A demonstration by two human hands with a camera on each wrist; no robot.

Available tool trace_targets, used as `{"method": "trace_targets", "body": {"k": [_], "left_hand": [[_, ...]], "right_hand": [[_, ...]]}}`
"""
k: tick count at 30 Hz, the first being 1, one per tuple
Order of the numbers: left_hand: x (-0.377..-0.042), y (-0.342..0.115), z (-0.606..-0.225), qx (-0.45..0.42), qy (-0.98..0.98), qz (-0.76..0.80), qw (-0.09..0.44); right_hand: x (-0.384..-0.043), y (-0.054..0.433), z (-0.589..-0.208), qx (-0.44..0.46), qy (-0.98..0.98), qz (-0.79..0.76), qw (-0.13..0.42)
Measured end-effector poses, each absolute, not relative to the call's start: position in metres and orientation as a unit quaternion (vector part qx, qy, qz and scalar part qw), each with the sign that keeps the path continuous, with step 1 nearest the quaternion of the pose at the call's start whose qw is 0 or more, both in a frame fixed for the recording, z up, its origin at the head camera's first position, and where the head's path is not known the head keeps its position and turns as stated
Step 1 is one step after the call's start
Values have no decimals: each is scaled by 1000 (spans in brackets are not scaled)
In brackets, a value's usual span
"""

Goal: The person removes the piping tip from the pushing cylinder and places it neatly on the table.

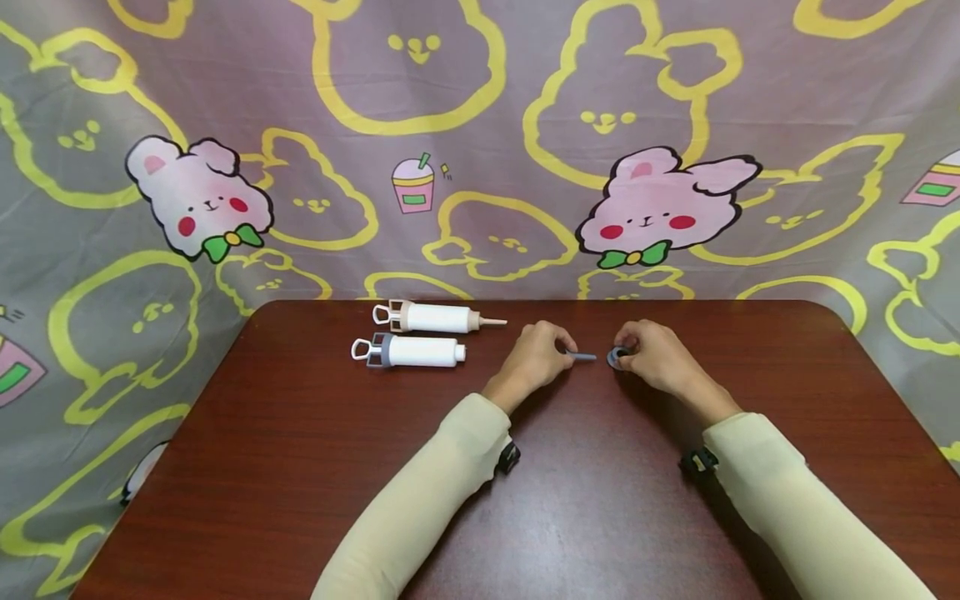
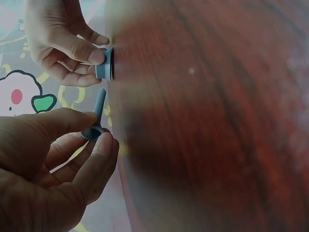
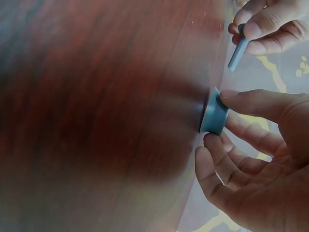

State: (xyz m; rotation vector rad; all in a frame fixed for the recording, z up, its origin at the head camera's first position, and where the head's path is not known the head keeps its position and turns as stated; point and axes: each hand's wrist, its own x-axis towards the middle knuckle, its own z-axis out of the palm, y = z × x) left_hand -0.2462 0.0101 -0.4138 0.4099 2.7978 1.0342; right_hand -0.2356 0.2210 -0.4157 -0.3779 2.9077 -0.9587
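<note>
Between thumb and fingers, my left hand (image 1: 536,358) pinches a small blue-grey nozzle (image 2: 100,105), its thin tip pointing right toward the other hand. The nozzle's wide hollow end shows at the fingertips in the left wrist view. My right hand (image 1: 662,357) holds a blue-grey flanged ring-shaped cap (image 3: 215,116) by its side, thumb on top and fingers below, with the flange close to the tabletop. A short gap separates the nozzle tip from the cap.
Left of the hands, two white toy-like syringes lie side by side on the brown table (image 1: 247,467). The farther syringe (image 1: 438,319) has a beige collar and beige nozzle; the nearer syringe (image 1: 422,352) has a blue-grey collar and a bare white end. A patterned curtain (image 1: 480,167) hangs behind.
</note>
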Motion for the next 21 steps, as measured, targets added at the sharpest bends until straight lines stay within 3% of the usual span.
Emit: {"method": "trace_targets", "body": {"k": [21], "left_hand": [[-248, 18, -416, 132, 926, 342, 96]], "right_hand": [[-234, 220, -417, -110, 947, -298, 54]]}}
